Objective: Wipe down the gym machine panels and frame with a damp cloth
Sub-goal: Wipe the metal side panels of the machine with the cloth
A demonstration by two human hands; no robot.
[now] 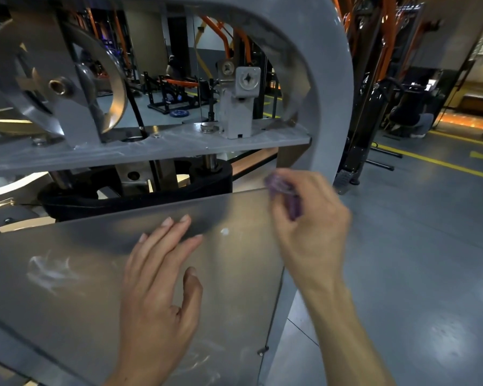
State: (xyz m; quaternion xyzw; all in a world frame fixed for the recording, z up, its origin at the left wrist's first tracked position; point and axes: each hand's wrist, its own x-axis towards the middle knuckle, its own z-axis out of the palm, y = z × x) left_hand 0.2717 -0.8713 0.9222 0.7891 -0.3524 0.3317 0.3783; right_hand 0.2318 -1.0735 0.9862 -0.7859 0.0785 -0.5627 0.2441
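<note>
Purple cloth — bunched small in the right hand, whose fingers curl round it and press it against the top right corner of the translucent grey panel, just beside the curved grey frame of the gym machine. The hand and cloth are blurred. The left hand lies flat on the panel, fingers straight and spread, thumb apart, holding nothing. White smears show on the panel to the left of that hand, and a small white spot sits between the two hands. Above the panel's top edge a grey crossplate carries a metal pulley wheel and a bracket with a cross-head bolt; below it a black top weight shows. Right of the frame — grey floor with yellow lines
</note>
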